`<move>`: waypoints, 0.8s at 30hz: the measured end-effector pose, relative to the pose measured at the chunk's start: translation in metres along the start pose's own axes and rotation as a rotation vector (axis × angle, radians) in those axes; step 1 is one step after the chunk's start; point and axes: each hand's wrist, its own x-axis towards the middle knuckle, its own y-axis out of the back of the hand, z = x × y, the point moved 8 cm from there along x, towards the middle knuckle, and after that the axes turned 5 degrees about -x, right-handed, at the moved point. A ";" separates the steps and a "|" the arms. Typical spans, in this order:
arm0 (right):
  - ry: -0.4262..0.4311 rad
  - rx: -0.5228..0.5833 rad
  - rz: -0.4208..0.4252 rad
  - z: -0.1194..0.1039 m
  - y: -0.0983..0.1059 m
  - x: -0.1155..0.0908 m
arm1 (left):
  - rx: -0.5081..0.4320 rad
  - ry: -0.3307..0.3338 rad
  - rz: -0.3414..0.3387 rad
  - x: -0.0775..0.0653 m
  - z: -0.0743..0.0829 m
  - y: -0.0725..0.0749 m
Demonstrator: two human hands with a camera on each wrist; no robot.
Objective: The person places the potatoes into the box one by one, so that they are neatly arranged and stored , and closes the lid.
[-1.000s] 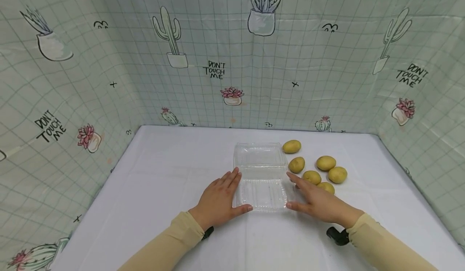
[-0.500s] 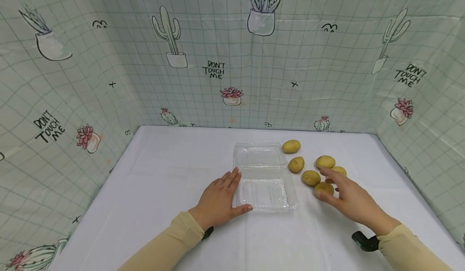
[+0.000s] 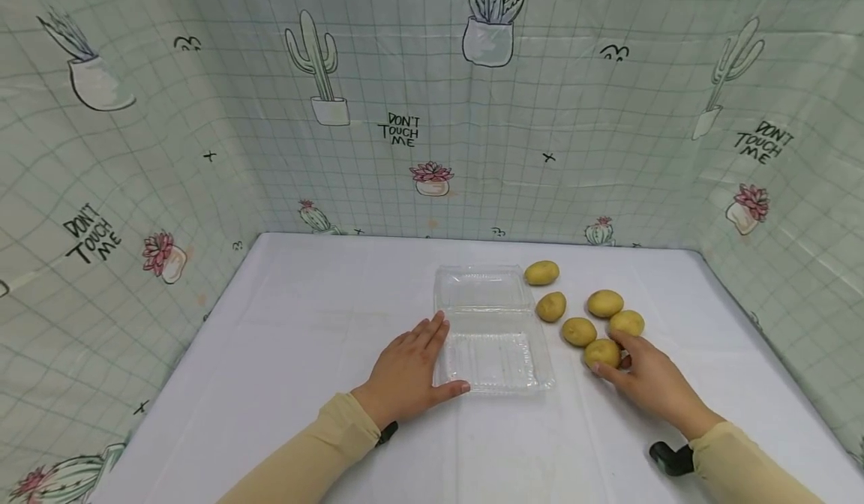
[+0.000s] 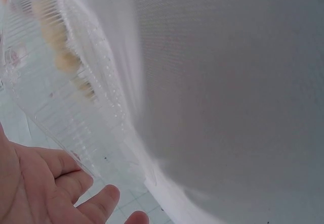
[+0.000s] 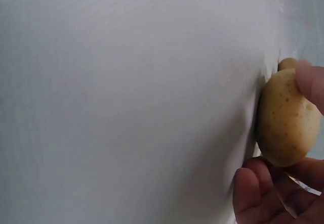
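A clear plastic clamshell box (image 3: pixel 493 360) lies opened out on the white table, its lid (image 3: pixel 482 288) folded back on the far side. Along its left edge rests my left hand (image 3: pixel 407 370), fingers straight and thumb spread at the near corner. My right hand (image 3: pixel 653 381) grips the nearest potato (image 3: pixel 601 354) between thumb and fingers. In the right wrist view that potato (image 5: pixel 286 120) is yellow with small brown specks, the thumb (image 5: pixel 311 82) on one side and curled fingers on the other. Through the clear plastic (image 4: pixel 76 118) in the left wrist view, potatoes look blurred.
Several more potatoes lie right of the box: one by the lid (image 3: pixel 541 272), one near the hinge (image 3: pixel 551 307), another (image 3: pixel 579 331) beside the gripped one, and two farther right (image 3: pixel 605 303). A patterned cloth (image 3: pixel 472 129) hangs behind the table (image 3: pixel 324 294).
My right hand has left the box's right side, moved right to the potatoes and closed on the nearest one. The left hand has stayed at the box's left edge.
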 end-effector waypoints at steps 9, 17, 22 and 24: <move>-0.040 0.014 -0.012 0.003 -0.004 0.004 | 0.016 -0.007 0.009 0.000 -0.001 -0.001; -0.043 0.035 0.011 0.004 -0.005 0.003 | 0.023 -0.004 0.009 0.000 -0.001 0.000; -0.053 0.069 0.008 0.005 -0.005 0.002 | 0.016 0.001 0.001 0.000 -0.001 -0.001; -0.061 0.084 0.005 0.006 -0.005 0.001 | 0.017 0.001 0.001 0.000 -0.001 -0.001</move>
